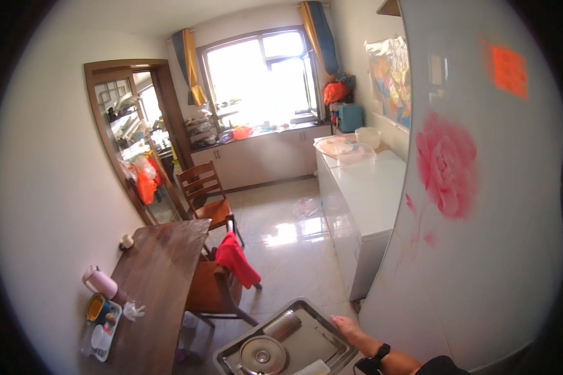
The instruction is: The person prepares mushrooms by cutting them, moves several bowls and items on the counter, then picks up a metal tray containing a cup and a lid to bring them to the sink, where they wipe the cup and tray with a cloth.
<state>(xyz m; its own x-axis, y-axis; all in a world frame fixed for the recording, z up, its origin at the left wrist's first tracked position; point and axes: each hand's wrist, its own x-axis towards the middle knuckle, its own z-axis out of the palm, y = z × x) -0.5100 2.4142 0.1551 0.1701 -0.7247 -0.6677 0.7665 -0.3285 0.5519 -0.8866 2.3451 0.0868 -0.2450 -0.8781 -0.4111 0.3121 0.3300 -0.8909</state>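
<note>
A rectangular stainless steel tray [305, 348] is at the bottom of the view, tilted across it. My right hand [348, 329] grips its right-hand rim, with a dark band on the wrist. On the tray sits a round metal lid [262, 356] with a centre knob; whether a pot is under it I cannot tell. Behind the lid lies a shiny cylindrical container [284, 324]. A white object [313, 368] is cut off by the lower picture edge. My left hand is out of view.
To the left, a wooden table [157, 276] bears a pink jug [101, 282] and a white tray [104, 344]. A wooden chair [216, 286] with a red cloth [237, 260] juts into the tiled floor [286, 276]. A white chest freezer [368, 197] stands right, beyond a flower-printed panel [450, 164].
</note>
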